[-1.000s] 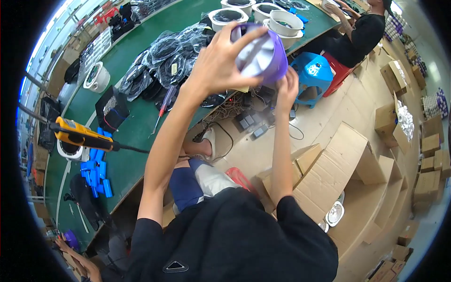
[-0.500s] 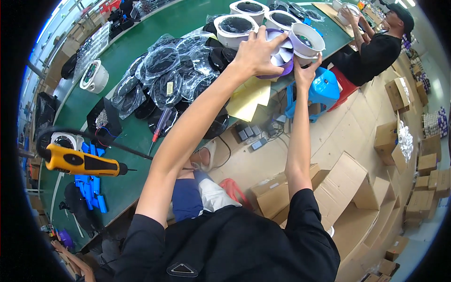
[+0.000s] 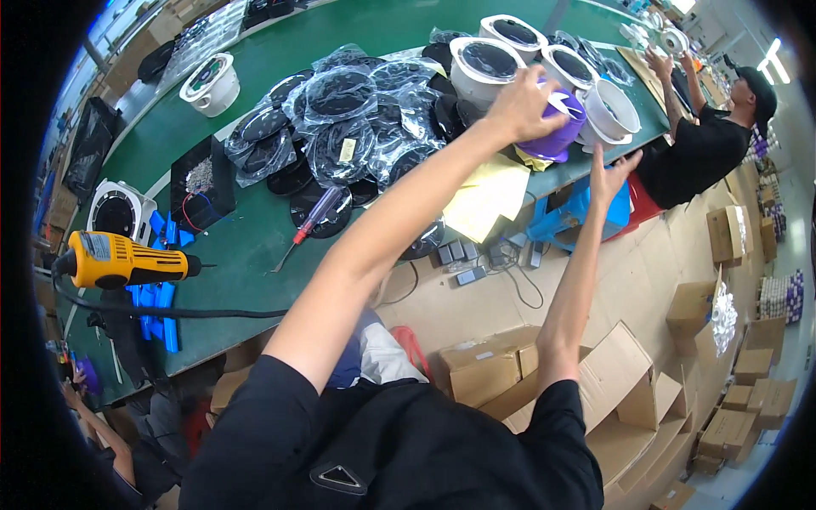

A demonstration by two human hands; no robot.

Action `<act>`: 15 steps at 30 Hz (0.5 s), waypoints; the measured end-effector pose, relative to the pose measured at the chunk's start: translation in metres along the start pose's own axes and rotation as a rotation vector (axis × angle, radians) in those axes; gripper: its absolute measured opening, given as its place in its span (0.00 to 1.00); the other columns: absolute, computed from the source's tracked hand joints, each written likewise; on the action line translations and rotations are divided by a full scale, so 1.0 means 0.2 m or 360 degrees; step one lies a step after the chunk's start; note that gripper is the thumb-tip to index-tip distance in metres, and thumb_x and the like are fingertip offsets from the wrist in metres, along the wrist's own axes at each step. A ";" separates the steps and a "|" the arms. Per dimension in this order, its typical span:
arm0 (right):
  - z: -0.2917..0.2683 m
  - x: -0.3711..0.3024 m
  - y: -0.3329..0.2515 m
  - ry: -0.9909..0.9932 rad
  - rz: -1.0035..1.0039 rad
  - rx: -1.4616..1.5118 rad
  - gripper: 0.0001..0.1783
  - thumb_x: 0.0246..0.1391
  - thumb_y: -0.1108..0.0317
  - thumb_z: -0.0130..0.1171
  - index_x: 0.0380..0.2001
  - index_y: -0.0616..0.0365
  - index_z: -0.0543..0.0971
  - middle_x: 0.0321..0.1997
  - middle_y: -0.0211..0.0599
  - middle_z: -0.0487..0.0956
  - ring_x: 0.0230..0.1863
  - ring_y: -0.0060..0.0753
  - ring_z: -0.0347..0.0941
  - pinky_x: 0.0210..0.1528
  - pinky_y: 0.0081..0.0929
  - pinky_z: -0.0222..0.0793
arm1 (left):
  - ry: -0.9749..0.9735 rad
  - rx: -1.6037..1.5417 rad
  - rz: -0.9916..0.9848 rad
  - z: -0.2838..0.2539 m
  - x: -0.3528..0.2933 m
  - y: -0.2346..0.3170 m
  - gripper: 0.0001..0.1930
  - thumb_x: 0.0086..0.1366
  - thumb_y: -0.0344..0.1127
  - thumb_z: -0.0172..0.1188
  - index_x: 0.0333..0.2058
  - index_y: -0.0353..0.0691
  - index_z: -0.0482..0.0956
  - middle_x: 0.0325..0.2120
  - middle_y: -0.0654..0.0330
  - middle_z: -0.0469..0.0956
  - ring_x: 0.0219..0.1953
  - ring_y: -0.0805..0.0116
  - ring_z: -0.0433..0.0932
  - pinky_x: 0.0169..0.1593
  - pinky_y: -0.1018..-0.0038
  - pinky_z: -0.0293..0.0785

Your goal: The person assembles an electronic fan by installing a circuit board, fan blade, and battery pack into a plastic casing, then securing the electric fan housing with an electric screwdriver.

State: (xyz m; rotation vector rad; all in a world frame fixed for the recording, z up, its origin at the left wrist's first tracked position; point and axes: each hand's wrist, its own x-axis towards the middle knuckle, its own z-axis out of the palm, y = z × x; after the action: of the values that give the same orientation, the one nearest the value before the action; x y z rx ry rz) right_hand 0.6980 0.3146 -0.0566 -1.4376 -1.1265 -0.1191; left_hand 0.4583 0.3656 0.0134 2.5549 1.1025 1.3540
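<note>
Power driver [image 3: 127, 259], yellow and black, is positioned above the left end of the green workbench [image 3: 238, 276]. Hand screwdriver [image 3: 321, 211] lies inward of the near edge. Yellow sheets [image 3: 489, 200] overhang that edge. Purple housing [image 3: 559, 143] is located over the sheets, at the near edge toward the right corner; left hand [image 3: 527, 106] grasps its rim, fingers bent. Right hand [image 3: 610, 177], just outside the same edge, is released: fingers spread, near a white housing [image 3: 614, 109]. Wrapped black discs [image 3: 344, 102] are piled left of the sheets. Co-worker [image 3: 705, 166] sits beyond the right edge.
</note>
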 end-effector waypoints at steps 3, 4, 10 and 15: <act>0.00 -0.24 -0.20 0.0178 -0.0040 -0.0074 0.39 0.60 0.67 0.61 0.69 0.65 0.57 0.66 0.57 0.65 0.63 0.54 0.65 0.65 0.45 0.60 | 0.0397 0.0077 -0.0402 -0.14 0.07 -0.21 0.25 0.59 0.46 0.64 0.49 0.34 0.74 0.52 0.43 0.70 0.55 0.43 0.70 0.54 0.54 0.75; 0.01 -0.31 -0.28 0.0153 -0.0038 -0.0056 0.39 0.60 0.67 0.61 0.69 0.65 0.57 0.66 0.57 0.65 0.63 0.54 0.65 0.65 0.45 0.60 | 0.0507 0.0231 -0.0595 -0.19 0.09 -0.28 0.25 0.59 0.45 0.63 0.49 0.32 0.72 0.50 0.42 0.71 0.54 0.44 0.71 0.53 0.54 0.75; 0.24 -0.38 -0.44 -0.0187 -0.0399 0.0040 0.38 0.63 0.62 0.60 0.71 0.61 0.57 0.70 0.57 0.61 0.69 0.56 0.59 0.71 0.45 0.54 | -0.0146 -0.0105 -0.1237 -0.24 0.13 -0.61 0.25 0.58 0.39 0.64 0.46 0.19 0.76 0.48 0.36 0.79 0.49 0.43 0.82 0.43 0.58 0.85; 0.24 -0.41 -0.43 -0.0280 -0.0248 -0.0017 0.40 0.66 0.58 0.57 0.73 0.58 0.53 0.70 0.64 0.58 0.70 0.63 0.58 0.70 0.49 0.55 | 0.0129 -0.1417 -0.1671 -0.18 0.09 -0.64 0.12 0.62 0.29 0.66 0.38 0.24 0.78 0.32 0.50 0.82 0.26 0.63 0.85 0.23 0.73 0.85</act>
State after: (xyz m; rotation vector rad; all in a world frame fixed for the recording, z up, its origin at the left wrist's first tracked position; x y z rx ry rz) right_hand 0.5717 0.2906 -0.0613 -1.3891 -1.3841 -0.1099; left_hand 0.3653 0.4627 0.0037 1.0347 1.1708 1.1884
